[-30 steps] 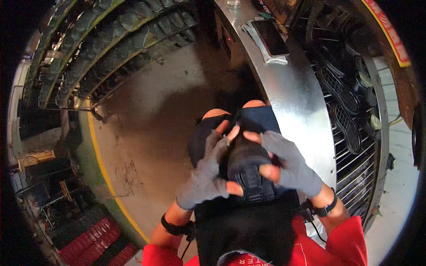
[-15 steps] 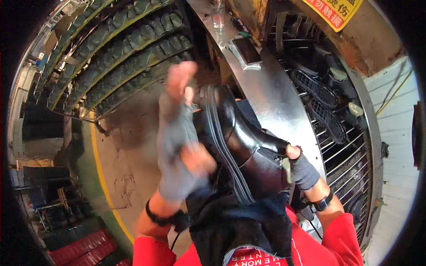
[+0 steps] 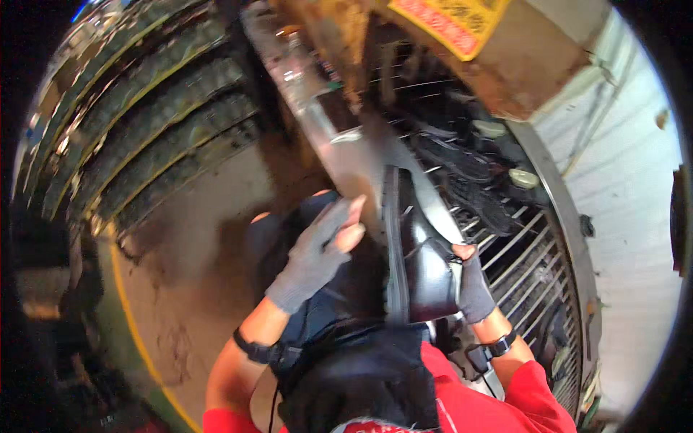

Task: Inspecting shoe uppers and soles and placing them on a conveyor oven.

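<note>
A shiny black leather boot (image 3: 427, 270) stands on its side edge, its toe pointing away from me and its thick ribbed sole (image 3: 395, 249) facing left. My right hand (image 3: 474, 285), in a grey fingerless glove, is closed on the boot's upper opening at the right. To the left of the sole, my left hand (image 3: 317, 249) hangs apart from the boot, also gloved in grey. Its bare fingertips point up and right, with nothing visible in them. Beneath both lies dark cloth over my lap.
A metal bench (image 3: 354, 151) runs beyond the boot, with a clear glass (image 3: 292, 68) at its far end. At right, a rack of metal bars (image 3: 530, 249) carries several black soles and shoes (image 3: 473, 206). Shelves (image 3: 155, 108) full of dark shoes stand far left.
My left hand has slowed from a blur and moved down and right. The boot, still in my right hand, has turned more upright. The whole view has shifted.
</note>
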Motion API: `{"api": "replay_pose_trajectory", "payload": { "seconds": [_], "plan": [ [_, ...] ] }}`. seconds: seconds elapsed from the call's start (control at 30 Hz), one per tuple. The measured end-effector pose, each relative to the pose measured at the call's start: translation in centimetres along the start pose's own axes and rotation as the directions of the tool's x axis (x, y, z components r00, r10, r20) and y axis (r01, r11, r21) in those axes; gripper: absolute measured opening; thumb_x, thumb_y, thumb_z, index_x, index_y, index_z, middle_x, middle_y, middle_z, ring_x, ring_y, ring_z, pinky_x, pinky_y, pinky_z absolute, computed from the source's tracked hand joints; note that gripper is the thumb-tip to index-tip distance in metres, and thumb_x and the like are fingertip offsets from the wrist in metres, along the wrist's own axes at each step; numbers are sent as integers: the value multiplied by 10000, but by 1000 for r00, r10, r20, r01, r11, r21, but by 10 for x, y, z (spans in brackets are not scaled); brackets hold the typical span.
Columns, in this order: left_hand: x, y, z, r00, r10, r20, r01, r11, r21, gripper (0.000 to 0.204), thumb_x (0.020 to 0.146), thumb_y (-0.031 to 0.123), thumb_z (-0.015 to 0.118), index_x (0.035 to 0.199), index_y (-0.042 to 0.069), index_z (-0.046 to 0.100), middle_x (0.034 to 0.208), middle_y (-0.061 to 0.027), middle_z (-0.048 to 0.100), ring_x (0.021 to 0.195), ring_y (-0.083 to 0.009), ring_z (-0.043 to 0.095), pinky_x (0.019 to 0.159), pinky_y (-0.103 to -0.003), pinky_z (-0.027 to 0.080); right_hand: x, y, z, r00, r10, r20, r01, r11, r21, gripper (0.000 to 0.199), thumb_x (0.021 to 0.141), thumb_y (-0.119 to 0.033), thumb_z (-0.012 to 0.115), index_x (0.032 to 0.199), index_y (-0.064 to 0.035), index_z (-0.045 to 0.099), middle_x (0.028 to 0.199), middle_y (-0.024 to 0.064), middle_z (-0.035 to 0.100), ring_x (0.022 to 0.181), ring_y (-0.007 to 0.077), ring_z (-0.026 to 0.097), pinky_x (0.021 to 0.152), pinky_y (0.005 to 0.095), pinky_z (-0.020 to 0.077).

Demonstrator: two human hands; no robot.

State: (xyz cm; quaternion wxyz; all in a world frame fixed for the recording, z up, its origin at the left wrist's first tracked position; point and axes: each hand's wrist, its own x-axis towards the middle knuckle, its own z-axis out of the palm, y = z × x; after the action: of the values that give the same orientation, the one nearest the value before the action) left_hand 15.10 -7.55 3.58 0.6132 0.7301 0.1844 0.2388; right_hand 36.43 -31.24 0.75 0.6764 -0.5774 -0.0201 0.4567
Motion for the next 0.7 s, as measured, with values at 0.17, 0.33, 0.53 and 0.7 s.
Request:
{"api": "replay_pose_trajectory", "payload": {
  "seconds": [0.17,0.33,0.53,0.7],
  "plan": [
    [-54,-59,-16,924,-382,-17,382,924,20,295,1041,127,668,1314,15,684,1160,-94,753,916,-138,701,850,-306,573,-29,-82,-162,990,51,-129,-37,994,107,555,999,-444,589,1291,19,680,1234,171,753,1023,308,768,952,445,618],
    [-68,-73,-13,991,-123,52,96,930,354,251,967,80,714,1213,27,719,969,-106,725,830,-128,673,752,-334,550,-32,-97,-267,838,-251,-485,-270,582,-767,517,967,-377,686,1361,-45,649,1164,162,735,1012,325,732,959,444,578],
    [-57,-66,-11,950,-311,36,303,942,143,244,1041,123,664,1250,6,707,1046,-64,746,923,-129,692,841,-294,563,5,-83,-214,744,-627,231,119,-216,-969,752,815,-259,810,1504,-106,550,1452,187,589,1374,405,539,1152,489,450],
    [-60,-74,-17,941,-337,16,337,940,-61,291,1076,178,623,1278,-20,693,1007,-69,723,921,-131,690,829,-279,569,122,-67,-148,763,-508,400,269,-312,-911,949,759,-395,866,1571,-122,458,1496,195,532,1400,397,503,1154,510,441]
  ]
}}
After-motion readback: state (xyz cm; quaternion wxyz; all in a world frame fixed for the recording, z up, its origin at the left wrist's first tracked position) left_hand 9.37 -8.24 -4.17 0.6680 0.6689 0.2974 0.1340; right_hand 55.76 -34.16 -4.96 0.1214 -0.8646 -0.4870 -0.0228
